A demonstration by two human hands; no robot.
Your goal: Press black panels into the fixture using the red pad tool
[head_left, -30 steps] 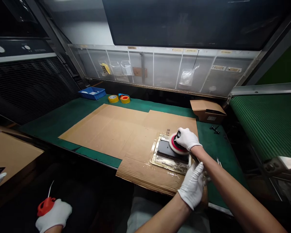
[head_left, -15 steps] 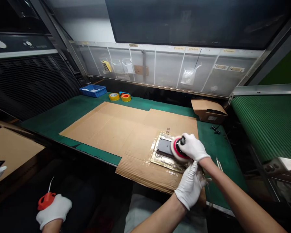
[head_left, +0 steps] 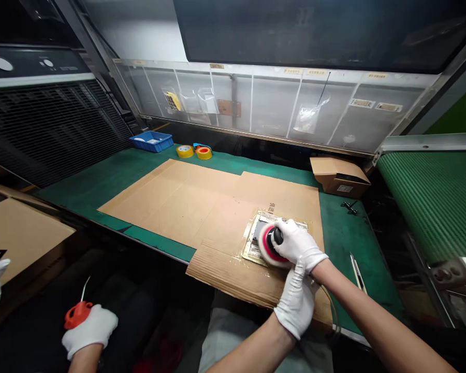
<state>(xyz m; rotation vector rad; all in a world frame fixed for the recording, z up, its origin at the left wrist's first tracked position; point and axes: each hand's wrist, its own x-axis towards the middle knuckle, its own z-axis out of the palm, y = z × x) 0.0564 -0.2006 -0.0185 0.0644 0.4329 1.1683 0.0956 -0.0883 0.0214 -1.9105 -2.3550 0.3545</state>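
My right hand (head_left: 300, 244), in a white glove, is closed around the black knob of a round red and white pad tool (head_left: 269, 245). The tool presses on a dark flat panel (head_left: 261, 228) wrapped in shiny clear film, which lies on a flattened cardboard sheet (head_left: 202, 207). My left hand (head_left: 296, 301), also gloved, sits just below the right wrist at the near edge of the cardboard with its fingers curled; what it grips, if anything, is hidden.
The green bench (head_left: 104, 178) carries a blue tray (head_left: 152, 140), two tape rolls (head_left: 194, 151), a small cardboard box (head_left: 339, 176) and a thin metal tool (head_left: 358, 270). A green conveyor (head_left: 435, 197) runs at right. Another person's gloved hand (head_left: 90, 329) holds a red tool at lower left.
My right hand has slid the pad tool leftward and toward me across the wrapped panel. My left hand has moved in under the right wrist.
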